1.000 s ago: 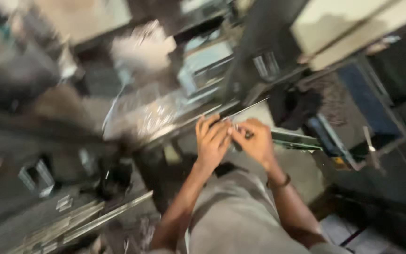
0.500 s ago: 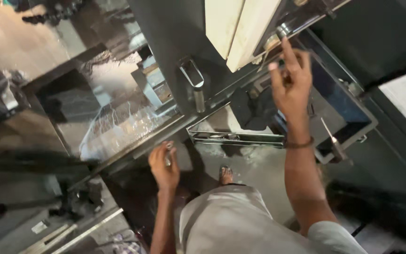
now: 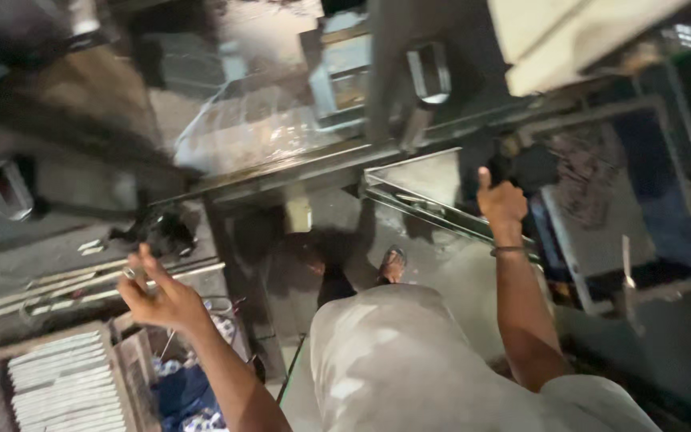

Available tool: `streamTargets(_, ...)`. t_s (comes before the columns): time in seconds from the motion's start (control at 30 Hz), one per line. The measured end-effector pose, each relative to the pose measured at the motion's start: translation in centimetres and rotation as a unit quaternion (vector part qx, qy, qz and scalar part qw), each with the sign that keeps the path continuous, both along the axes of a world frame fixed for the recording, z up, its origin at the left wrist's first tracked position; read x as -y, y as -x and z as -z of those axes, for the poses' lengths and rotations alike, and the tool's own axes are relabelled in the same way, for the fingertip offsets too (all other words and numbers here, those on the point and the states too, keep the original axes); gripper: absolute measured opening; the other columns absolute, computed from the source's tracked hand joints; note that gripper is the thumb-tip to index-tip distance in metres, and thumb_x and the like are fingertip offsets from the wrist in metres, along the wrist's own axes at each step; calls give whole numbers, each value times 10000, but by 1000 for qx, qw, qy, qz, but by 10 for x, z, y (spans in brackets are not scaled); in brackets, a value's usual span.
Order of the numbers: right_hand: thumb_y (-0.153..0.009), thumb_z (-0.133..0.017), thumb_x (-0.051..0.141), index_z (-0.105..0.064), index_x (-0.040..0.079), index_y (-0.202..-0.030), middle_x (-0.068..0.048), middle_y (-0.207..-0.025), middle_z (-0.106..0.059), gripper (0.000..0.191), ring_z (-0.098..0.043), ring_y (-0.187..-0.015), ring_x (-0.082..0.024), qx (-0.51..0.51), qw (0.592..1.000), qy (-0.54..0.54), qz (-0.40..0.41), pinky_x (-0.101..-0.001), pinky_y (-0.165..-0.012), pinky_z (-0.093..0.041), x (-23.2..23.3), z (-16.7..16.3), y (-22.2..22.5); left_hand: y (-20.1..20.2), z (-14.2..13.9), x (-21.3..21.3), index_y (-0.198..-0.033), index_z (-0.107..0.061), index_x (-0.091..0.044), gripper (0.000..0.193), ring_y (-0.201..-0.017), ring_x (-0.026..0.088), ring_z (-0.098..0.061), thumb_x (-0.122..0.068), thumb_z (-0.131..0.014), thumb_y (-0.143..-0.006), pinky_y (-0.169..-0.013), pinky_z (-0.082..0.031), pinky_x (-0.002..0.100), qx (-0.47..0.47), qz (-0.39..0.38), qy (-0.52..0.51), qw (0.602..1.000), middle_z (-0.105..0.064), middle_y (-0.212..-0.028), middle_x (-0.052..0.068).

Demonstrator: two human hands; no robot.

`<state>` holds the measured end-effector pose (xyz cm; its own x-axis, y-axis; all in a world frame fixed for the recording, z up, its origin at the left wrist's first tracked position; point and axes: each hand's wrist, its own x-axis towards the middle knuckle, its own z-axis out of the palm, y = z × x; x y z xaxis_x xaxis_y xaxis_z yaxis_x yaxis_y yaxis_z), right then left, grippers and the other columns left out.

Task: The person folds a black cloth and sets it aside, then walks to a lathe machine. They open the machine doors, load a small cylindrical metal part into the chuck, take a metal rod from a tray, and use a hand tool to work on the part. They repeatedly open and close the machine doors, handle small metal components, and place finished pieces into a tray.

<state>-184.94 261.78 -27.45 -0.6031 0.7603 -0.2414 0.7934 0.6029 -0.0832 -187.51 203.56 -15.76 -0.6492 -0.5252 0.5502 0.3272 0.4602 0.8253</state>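
My left hand [image 3: 160, 294] is raised at the lower left over a workbench, fingers loosely curled, and a small shiny metal piece [image 3: 129, 274] seems pinched at its fingertips. My right hand [image 3: 501, 202] is a closed fist with the thumb up, at the right end of a flat metal frame [image 3: 421, 188]. It sits just under a dark blurred shape [image 3: 517, 164]; whether it grips that shape is hidden. My pale trousers [image 3: 409, 360] and one sandalled foot [image 3: 393, 264] show below.
A crate of stacked pale metal strips [image 3: 65, 384] stands at the bottom left, with long metal bars [image 3: 81, 284] lying above it. A grey machine column with a handle [image 3: 429, 76] rises at top centre. A blue-lined framed tray [image 3: 633, 208] lies at the right.
My right hand has come down from high up to the metal frame's end. My left hand has swung out to the left over the bench. The view has tilted.
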Motion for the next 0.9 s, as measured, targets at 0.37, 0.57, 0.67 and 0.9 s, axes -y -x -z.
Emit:
streamTargets(0.37,-1121,-487,429,-785,10,-1016,-307,-1045,-734,525,-695,-987,-510,9,997,-54,-55,-585,-841,-548,39,-20,-1,88,-78,71,-1086,-736,-9,165,-1315,458,-525,50,-761,-934,-993,-463,506,-15,-39,254,966,-371,-1518,254)
streamTargets(0.57,-809,-751,385,-655,-96,-1197,-339,-1026,-702,626,-666,-938,-535,-98,983,-134,-80,-581,-766,-544,65,-37,-31,97,-70,91,-1149,-738,-48,281,-1352,419,-586,-1,-842,-892,-1106,-524,449,11,25,200,979,-378,-1578,276)
streamTargets(0.67,-922,-671,369,-759,1,-1115,-268,-1106,-732,425,-698,-1018,-469,15,988,-90,-128,-533,-869,-567,85,-36,-27,97,-55,89,-1137,-758,-80,333,-1274,417,-600,-3,-866,-831,-1055,-522,449,29,-21,218,975,-440,-1502,292)
streamTargets(0.9,-896,-737,269,-787,50,-950,-88,-822,-698,231,-641,-757,-214,-2,813,437,-384,-379,-686,-517,217,-20,46,96,-41,81,-1054,-744,-37,290,-1056,385,-642,-12,-858,-789,-928,-519,476,5,-74,275,959,-760,-1063,131)
